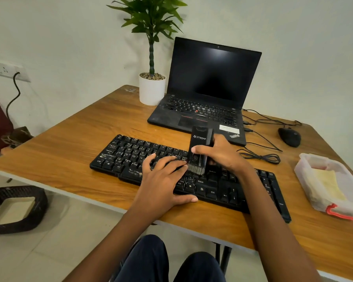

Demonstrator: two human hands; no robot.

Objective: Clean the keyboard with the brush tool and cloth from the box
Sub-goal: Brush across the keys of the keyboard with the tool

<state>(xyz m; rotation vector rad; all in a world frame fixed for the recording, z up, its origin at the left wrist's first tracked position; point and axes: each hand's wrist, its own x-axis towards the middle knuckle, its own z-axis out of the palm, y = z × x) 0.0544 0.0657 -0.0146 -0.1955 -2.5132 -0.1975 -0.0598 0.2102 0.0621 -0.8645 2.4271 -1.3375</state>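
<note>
— While wrapped round the brush tool, holds it upright, bristles down on the keys near the middle of the keyboard. Work of the right hand.
— And the left hand?
— Lies flat on the keys just left of the bristles, fingers straight and spread, thumb at the near edge.
— Keyboard's place?
— Sits on the wooden table, in front of an open laptop with a dark screen.
— And the cloth?
— Lies yellow and folded inside the clear box at the table's right edge, well apart from both hands.
— Anything else?
— Black mouse right of the laptop, potted plant left of it.
</note>
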